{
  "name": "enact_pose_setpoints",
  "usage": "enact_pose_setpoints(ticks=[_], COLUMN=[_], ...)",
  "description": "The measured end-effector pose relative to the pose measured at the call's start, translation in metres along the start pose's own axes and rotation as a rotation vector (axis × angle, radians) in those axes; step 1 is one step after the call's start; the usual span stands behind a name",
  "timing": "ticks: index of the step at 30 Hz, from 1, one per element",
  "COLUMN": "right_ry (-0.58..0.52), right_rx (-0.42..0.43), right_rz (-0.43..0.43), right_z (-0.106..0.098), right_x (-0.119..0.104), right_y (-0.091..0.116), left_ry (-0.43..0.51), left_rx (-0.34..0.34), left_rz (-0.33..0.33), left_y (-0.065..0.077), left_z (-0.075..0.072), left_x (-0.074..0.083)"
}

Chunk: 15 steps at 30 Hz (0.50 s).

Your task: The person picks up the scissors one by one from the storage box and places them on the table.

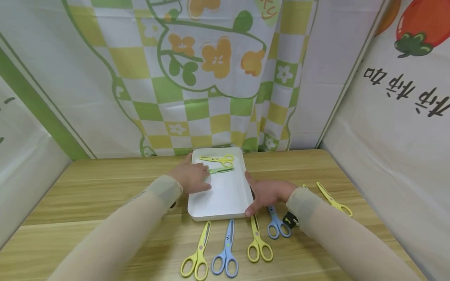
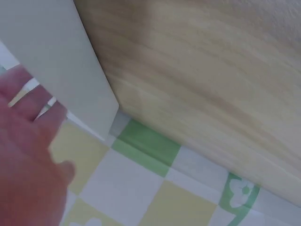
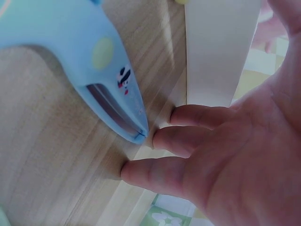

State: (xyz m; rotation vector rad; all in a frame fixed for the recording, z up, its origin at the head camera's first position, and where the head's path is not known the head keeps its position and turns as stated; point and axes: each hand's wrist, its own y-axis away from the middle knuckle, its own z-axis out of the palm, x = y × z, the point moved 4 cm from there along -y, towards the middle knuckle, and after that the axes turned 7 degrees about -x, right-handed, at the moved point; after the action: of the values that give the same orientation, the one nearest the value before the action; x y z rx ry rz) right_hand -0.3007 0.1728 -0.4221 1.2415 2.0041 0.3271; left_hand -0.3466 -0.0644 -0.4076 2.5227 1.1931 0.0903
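Note:
My left hand [image 1: 191, 177] reaches over the left wall of a white tray [image 1: 221, 199], thumb extended over the tray floor. Its fingers cover the handles of green scissors [image 1: 223, 170] lying in the tray. Just behind them, yellow scissors [image 1: 214, 159] also lie in the tray. On the tray's other side, my right hand [image 1: 268, 191] has its thumb at the front right corner. In the right wrist view its spread fingertips [image 3: 134, 172] touch the table beside the tray, near the tip of blue scissors [image 3: 106, 61].
In front of the tray, yellow scissors [image 1: 201, 248], blue scissors [image 1: 228, 238] and more yellow scissors [image 1: 256, 234] lie on the wooden table [image 1: 105, 195]. Other yellow scissors [image 1: 330, 198] lie to the right of my right forearm. A patterned curtain [image 1: 211, 109] hangs behind the tray.

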Motion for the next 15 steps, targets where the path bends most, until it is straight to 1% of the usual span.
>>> enact_pose_setpoints(ticks=[2, 4, 7, 10, 12, 13, 15], right_ry=[0.002, 0.006, 0.002, -0.001, -0.006, -0.008, -0.01], right_rx=[0.001, 0.004, 0.008, 0.011, 0.011, 0.01, 0.009], right_rz=[-0.002, -0.002, -0.007, -0.01, -0.012, -0.013, -0.015], right_z=[0.0, 0.0, 0.0, 0.0, -0.001, 0.0, 0.0], right_x=[0.0, 0.0, 0.0, 0.0, 0.0, 0.0, 0.001], right_y=[0.0, 0.001, 0.001, 0.001, 0.001, 0.001, 0.0], left_ry=[0.009, 0.035, 0.078, 0.129, 0.168, 0.168, 0.174], left_rx=[-0.032, -0.041, -0.033, -0.039, -0.017, 0.006, 0.061], left_rz=[-0.013, -0.02, -0.005, 0.022, 0.019, 0.008, -0.058], left_y=[-0.001, -0.001, 0.0, 0.003, 0.003, 0.002, 0.0], left_z=[0.003, 0.004, 0.001, -0.005, -0.01, -0.012, -0.015], left_x=[0.002, 0.005, 0.01, 0.018, 0.02, 0.02, 0.017])
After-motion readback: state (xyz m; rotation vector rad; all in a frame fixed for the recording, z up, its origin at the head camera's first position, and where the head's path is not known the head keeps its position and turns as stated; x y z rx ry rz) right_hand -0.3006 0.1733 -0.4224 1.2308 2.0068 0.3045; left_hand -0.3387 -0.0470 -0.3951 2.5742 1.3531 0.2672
